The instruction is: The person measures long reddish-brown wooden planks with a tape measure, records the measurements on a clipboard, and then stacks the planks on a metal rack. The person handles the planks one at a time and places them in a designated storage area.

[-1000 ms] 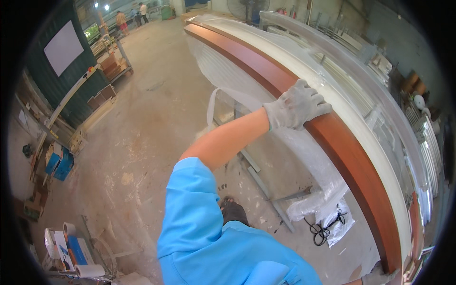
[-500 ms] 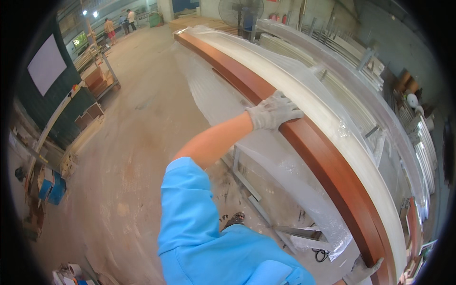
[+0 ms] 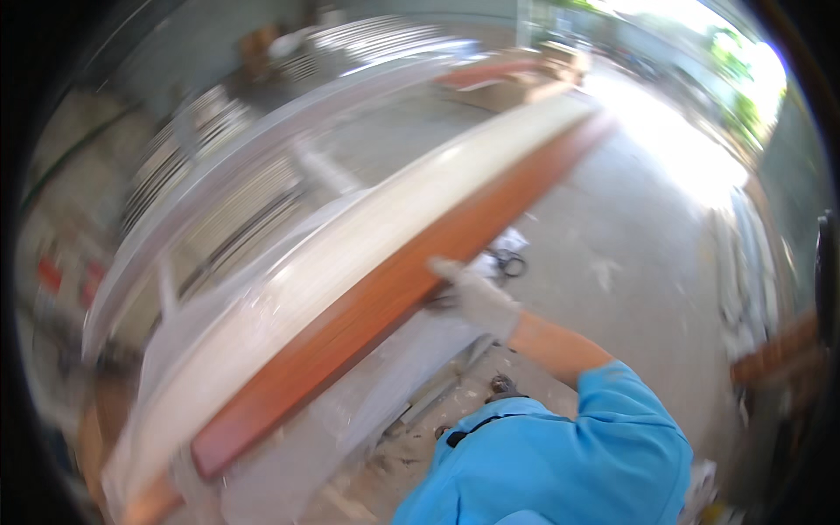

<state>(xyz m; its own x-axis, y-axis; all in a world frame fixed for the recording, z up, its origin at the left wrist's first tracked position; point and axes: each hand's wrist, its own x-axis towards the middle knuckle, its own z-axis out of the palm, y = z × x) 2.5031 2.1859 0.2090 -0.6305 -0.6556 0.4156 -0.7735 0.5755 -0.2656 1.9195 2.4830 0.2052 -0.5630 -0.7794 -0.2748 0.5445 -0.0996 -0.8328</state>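
A long reddish-brown beam point(image 3: 350, 319) runs from the lower left to the upper right, beside a long whitish beam point(image 3: 367, 232). My right hand point(image 3: 486, 302), in a pale grey glove, is closed on the near edge of the brown beam. Its thumb lies over the face and the fingers go underneath, out of sight. Toward the lower left, a smeared pale shape crosses the brown beam and seems to be my left hand point(image 3: 191, 486); its fingers cannot be made out. Clear plastic film point(image 3: 302, 464) hangs below the beams.
A plastic-wrapped long piece point(image 3: 227, 149) stands beyond the beams, with stacked pale profiles point(image 3: 376, 35) behind it. Black coiled loops point(image 3: 509, 262) lie on the floor past my right hand. Brown pieces point(image 3: 779, 350) stand at the right, and bright daylight enters at the upper right.
My view has swung to the right along the beams and is blurred. My right hand is now near the middle of the picture; the left has shifted to the lower left.
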